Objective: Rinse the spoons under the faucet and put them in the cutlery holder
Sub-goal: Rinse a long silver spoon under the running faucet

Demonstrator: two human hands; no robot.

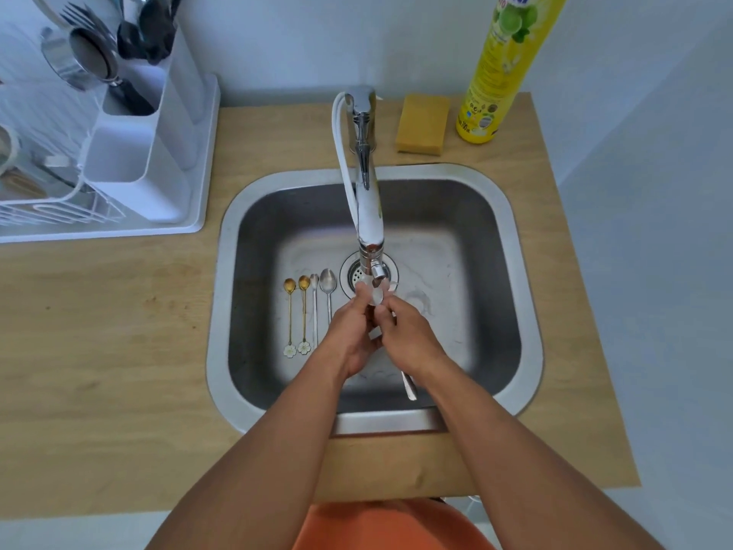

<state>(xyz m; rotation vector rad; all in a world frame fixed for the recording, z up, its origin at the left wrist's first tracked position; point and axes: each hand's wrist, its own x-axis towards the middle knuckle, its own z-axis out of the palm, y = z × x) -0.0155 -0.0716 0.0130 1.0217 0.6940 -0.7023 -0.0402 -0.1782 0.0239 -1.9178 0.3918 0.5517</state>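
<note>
Steel spoon [376, 297] held under faucet [369, 216] spout, bowl up by the nozzle, handle end [408, 385] poking out toward the body below right wrist; long axis near–far. Left hand [353, 331] and right hand [408, 335] both curled round it, fingertips meeting at bowl. Four more spoons [309, 311] flat on sink [496, 271] floor, just left of left hand, handles near. Cutlery holder [135, 152] far left on desk [99, 331]: left hand nearer.

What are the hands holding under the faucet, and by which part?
Both hands hold a silver spoon: fingers grip its handle, bowl up beneath the faucet.
</note>
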